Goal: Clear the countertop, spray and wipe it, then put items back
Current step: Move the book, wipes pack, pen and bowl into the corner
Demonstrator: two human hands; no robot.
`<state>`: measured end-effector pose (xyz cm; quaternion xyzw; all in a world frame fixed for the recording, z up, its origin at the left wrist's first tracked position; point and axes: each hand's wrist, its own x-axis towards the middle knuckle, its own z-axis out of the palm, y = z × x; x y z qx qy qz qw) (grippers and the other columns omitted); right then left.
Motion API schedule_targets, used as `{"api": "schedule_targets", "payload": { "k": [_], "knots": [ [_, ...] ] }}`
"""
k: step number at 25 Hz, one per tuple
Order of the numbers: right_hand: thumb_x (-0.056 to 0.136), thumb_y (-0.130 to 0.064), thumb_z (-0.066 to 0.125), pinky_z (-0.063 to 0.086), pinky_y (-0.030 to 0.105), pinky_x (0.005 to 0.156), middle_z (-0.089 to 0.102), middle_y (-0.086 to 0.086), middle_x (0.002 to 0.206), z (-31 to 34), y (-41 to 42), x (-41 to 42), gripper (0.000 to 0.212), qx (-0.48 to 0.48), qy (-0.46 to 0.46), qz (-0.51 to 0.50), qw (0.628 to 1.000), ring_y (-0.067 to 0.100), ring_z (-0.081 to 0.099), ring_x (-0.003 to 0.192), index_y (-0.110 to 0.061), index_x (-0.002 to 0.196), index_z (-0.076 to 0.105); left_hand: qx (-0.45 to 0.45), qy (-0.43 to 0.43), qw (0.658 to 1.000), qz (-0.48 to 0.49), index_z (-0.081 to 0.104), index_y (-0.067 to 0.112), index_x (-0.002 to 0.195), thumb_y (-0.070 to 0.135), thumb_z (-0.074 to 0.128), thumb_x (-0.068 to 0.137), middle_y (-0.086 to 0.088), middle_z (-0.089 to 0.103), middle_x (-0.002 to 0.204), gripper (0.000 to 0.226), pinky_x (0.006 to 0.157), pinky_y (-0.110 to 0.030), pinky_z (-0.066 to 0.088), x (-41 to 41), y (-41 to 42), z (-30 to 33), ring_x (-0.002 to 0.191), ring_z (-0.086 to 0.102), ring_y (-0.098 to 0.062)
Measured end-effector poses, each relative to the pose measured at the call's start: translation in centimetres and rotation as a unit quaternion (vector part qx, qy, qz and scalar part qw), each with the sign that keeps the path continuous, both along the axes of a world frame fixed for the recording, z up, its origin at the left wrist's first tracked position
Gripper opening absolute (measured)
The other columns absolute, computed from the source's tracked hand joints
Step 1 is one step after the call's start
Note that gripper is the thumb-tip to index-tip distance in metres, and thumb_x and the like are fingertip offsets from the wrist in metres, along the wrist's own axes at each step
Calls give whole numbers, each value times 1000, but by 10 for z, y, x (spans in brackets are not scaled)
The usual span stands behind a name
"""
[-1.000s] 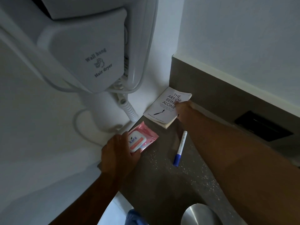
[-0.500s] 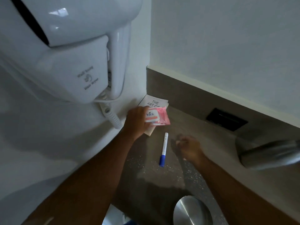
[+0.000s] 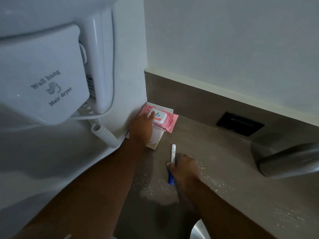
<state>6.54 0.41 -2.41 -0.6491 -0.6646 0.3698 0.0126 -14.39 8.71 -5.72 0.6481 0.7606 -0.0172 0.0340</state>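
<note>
The grey speckled stone countertop [image 3: 224, 169] runs into a corner at about eleven o'clock, and the items sit tucked there, which reads as the putting-back stage of the job. A white paperback book [image 3: 156, 138] lies flat against the side wall in that corner. On top of it rests a pink soft plastic packet of wet wipes with a white flip lid [image 3: 162, 118], laid flat, its far end overhanging the book's right edge. Stacking the packet on the book keeps both out of the open working surface.

The left hand [image 3: 142, 125] lies over the near end of the packet, fingers extended and pressing down on the lid, flat and grasping nothing; it looks to be seating the packet square on the book.

At about six o'clock from the book, a slim white marker pen with a blue cap [image 3: 172, 163] lies on the bare stone, cap toward the viewer. The right hand [image 3: 183, 168] is curled over its middle, fingertips touching the barrel; whether it grips or only rests there I cannot tell. A grasp at mid-length would keep the pen balanced for moving beside the stack.

Pale flecks on the counter around the pen could be droplets or the stone's own pattern; I cannot tell which.
</note>
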Motion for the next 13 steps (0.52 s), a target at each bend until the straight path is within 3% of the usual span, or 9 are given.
{"api": "schedule_targets", "payload": {
  "k": [1,3,5,7,10,13],
  "knots": [
    [88,-44,64,39,21,50,56,-7,70,-4,4,-2,22,0,0,-16,1000,7,56,62,-25,81,54,-23,17,1000,10,24,31,150,39,54,91,-7,44,146,67,106,-43,42,-1,9,-1,131,45,-28],
    [85,-42,65,41,22,49,58,-5,72,-11,11,-6,23,-6,7,-52,999,9,58,64,-26,77,50,-2,37,999,38,18,25,153,30,50,94,-11,47,143,67,98,-41,47,-3,18,0,127,49,-28],
    [84,-41,67,44,23,51,60,-4,75,-14,14,-5,25,-20,16,-67,997,11,61,66,-27,75,49,-3,15,998,66,22,23,152,26,45,96,-12,53,136,61,92,-40,50,-1,24,4,121,55,-27],
    [83,-41,68,47,23,51,62,-2,77,-8,13,-3,23,-39,24,-63,997,12,62,66,-22,80,55,-3,-6,997,81,22,20,152,23,47,97,-14,49,140,60,98,-41,48,7,17,16,126,51,-29],
    [77,-41,72,51,30,52,69,6,79,16,9,14,32,-38,52,-91,994,20,67,67,-11,87,66,87,-25,995,34,36,12,146,23,53,97,-16,48,144,54,103,-40,44,36,-32,42,130,50,-30],
    [75,-37,74,40,25,46,68,12,79,46,6,46,33,-14,29,-100,994,25,65,67,-5,82,67,129,-104,986,-15,63,18,105,32,54,96,-7,70,95,19,70,-33,52,91,-119,67,86,67,-24]
  ]
}}
